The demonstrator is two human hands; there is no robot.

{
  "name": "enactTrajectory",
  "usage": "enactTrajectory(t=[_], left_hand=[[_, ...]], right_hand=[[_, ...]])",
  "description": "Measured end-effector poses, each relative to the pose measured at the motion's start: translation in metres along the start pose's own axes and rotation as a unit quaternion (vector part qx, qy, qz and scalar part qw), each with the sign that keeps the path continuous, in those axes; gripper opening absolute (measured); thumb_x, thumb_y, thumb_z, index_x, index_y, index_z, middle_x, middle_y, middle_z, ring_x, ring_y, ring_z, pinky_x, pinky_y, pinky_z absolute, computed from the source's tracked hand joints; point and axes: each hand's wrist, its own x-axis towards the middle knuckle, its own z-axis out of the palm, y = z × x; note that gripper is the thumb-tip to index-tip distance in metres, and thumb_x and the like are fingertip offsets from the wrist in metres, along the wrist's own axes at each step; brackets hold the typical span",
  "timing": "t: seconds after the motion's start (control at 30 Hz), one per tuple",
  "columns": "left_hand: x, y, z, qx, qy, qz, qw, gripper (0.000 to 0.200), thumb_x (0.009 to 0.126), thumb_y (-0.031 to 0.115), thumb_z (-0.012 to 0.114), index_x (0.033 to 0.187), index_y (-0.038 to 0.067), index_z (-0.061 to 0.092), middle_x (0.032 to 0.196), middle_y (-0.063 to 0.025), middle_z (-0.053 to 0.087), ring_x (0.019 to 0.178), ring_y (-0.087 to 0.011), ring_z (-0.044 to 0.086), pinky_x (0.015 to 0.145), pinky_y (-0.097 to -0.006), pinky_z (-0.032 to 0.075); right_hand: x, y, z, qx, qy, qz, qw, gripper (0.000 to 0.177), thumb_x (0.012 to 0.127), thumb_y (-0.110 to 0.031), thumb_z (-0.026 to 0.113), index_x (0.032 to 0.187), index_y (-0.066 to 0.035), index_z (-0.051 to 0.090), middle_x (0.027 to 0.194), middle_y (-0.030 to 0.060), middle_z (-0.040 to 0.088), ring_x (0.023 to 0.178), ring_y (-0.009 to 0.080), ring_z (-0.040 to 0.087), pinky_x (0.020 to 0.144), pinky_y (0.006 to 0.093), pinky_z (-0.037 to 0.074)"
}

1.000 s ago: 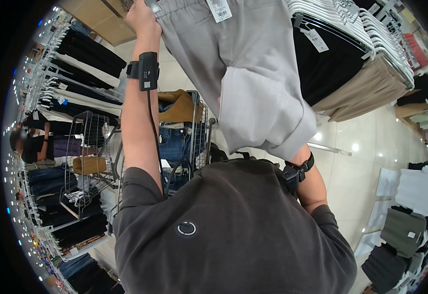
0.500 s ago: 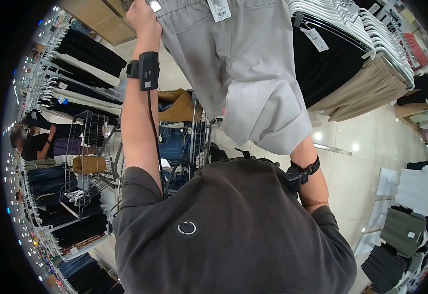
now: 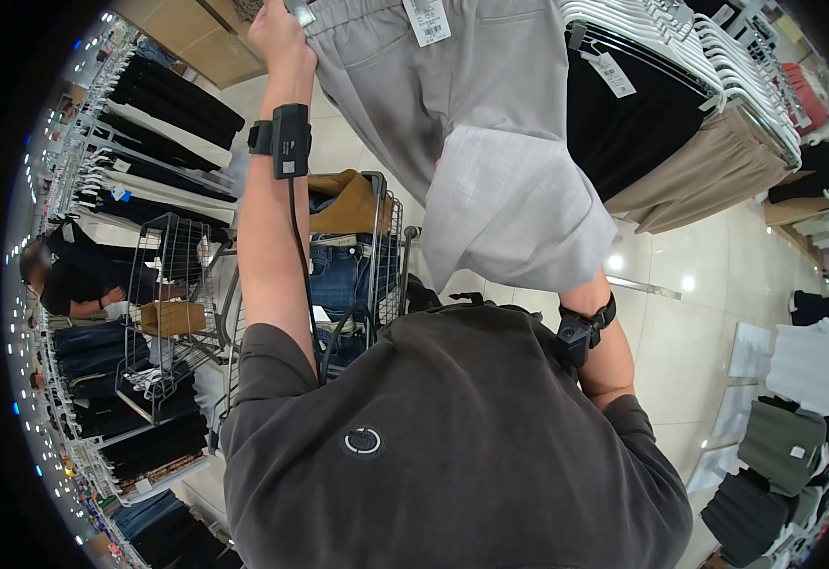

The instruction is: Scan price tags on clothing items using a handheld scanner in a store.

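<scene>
1. We hold a pair of grey trousers (image 3: 471, 123) high above the wire cart (image 3: 377, 247). Our left hand (image 3: 277, 33) is clenched on a corner of the waistband, arm at full stretch.
2. Our right hand is buried under the turned-up legs, just right of the cart. Only the strapped right wrist (image 3: 580, 332) shows, so we cannot tell whether those fingers grip the cloth or merely prop it.
3. Done, by our reading: the trousers are clear of the cart, lifted and doubled, with the paper tag (image 3: 426, 17) at the waistband. Left: they sit on no hanger and no rail, and folded denim (image 3: 339, 275) and a tan garment (image 3: 343, 204) fill the cart.
4. Up and to the right of the cart, a rail of white hangers (image 3: 680, 47) carrying black and tan clothes crowds the trousers' edge.
5. The glossy floor (image 3: 680, 303) right of the cart lies open.
6. Left of the cart, a second wire basket (image 3: 163, 313) and dark racks narrow the aisle, where another person (image 3: 64, 280) bends.
</scene>
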Motion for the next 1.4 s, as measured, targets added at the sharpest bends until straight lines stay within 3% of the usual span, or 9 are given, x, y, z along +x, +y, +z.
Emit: enactTrajectory(t=[0.5,0.83,0.9,0.97,1.07,1.17,1.23,1.33,1.4], left_hand=[[0.023,0.013,-0.019,0.039,0.015,0.038,0.998,0.044,0.098,0.043,0.054,0.089,0.003,0.069,0.078,-0.0048,0.068,0.068,-0.0126,0.062,0.060,-0.0276,0.047],[-0.024,0.079,0.013,0.061,-0.024,0.045,0.997,0.051,0.099,0.046,0.049,0.087,0.000,0.067,0.077,-0.0083,0.067,0.068,-0.0165,0.064,0.062,-0.0272,0.050],[-0.038,0.085,0.021,0.029,-0.052,0.004,0.998,0.052,0.100,0.046,0.047,0.088,0.000,0.066,0.076,-0.0094,0.067,0.067,-0.0171,0.064,0.061,-0.0274,0.051],[-0.055,0.088,0.035,-0.004,-0.057,-0.015,0.998,0.051,0.101,0.045,0.045,0.091,-0.001,0.065,0.074,-0.0100,0.066,0.065,-0.0172,0.064,0.060,-0.0278,0.053],[-0.076,0.078,0.050,-0.015,-0.111,-0.055,0.992,0.050,0.101,0.045,0.044,0.095,-0.001,0.063,0.073,-0.0097,0.065,0.064,-0.0164,0.064,0.059,-0.0276,0.053],[-0.097,0.066,0.059,-0.032,-0.179,-0.112,0.977,0.051,0.101,0.047,0.043,0.100,0.000,0.062,0.072,-0.0094,0.065,0.064,-0.0158,0.065,0.058,-0.0276,0.054],[-0.113,0.058,0.066,-0.092,-0.185,-0.172,0.963,0.042,0.100,0.041,0.050,0.095,0.001,0.064,0.070,-0.0054,0.064,0.059,-0.0109,0.060,0.054,-0.0231,0.049],[-0.120,0.050,0.060,-0.031,-0.255,-0.126,0.958,0.052,0.102,0.045,0.041,0.104,-0.003,0.063,0.082,-0.0146,0.069,0.070,-0.0220,0.069,0.063,-0.0307,0.056],[-0.126,0.054,0.060,-0.032,-0.262,-0.127,0.956,0.053,0.101,0.047,0.041,0.104,-0.001,0.063,0.080,-0.0149,0.069,0.064,-0.0208,0.069,0.057,-0.0301,0.056]], right_hand=[[-0.042,-0.051,-0.121,0.068,0.188,-0.168,0.965,0.054,0.096,-0.036,0.053,0.137,-0.003,0.048,0.131,0.0155,0.057,0.116,0.0281,0.058,0.095,0.0385,0.049],[-0.084,0.059,-0.239,-0.098,0.268,0.192,0.939,0.054,0.095,-0.036,0.054,0.137,-0.003,0.048,0.132,0.0158,0.057,0.116,0.0284,0.058,0.095,0.0384,0.049],[-0.080,0.051,-0.263,-0.524,0.235,0.289,0.766,0.051,0.088,-0.028,0.064,0.128,0.003,0.057,0.122,0.0220,0.063,0.111,0.0297,0.062,0.094,0.0367,0.049],[-0.075,0.011,-0.260,-0.521,0.385,0.069,0.759,0.049,0.090,-0.024,0.064,0.130,0.003,0.055,0.122,0.0177,0.063,0.096,0.0232,0.064,0.085,0.0330,0.049],[-0.050,-0.111,-0.150,-0.462,0.426,-0.235,0.741,0.055,0.091,-0.022,0.067,0.135,0.005,0.048,0.134,0.0207,0.055,0.124,0.0223,0.052,0.104,0.0323,0.039],[-0.043,-0.195,-0.059,-0.588,0.421,-0.455,0.519,0.049,0.087,-0.018,0.071,0.127,0.006,0.054,0.129,0.0208,0.058,0.118,0.0301,0.056,0.100,0.0368,0.042],[-0.038,-0.224,-0.020,-0.683,0.370,-0.481,0.407,0.050,0.086,-0.022,0.071,0.125,0.006,0.056,0.121,0.0208,0.062,0.113,0.0334,0.059,0.098,0.0363,0.043],[-0.015,-0.226,-0.004,-0.694,0.270,-0.466,0.477,0.052,0.085,-0.029,0.073,0.124,0.002,0.058,0.105,0.0179,0.068,0.092,0.0306,0.065,0.085,0.0343,0.049],[-0.009,-0.216,0.005,-0.684,0.261,-0.349,0.585,0.048,0.085,-0.033,0.072,0.120,-0.001,0.062,0.093,0.0154,0.069,0.078,0.0267,0.064,0.073,0.0327,0.050]])
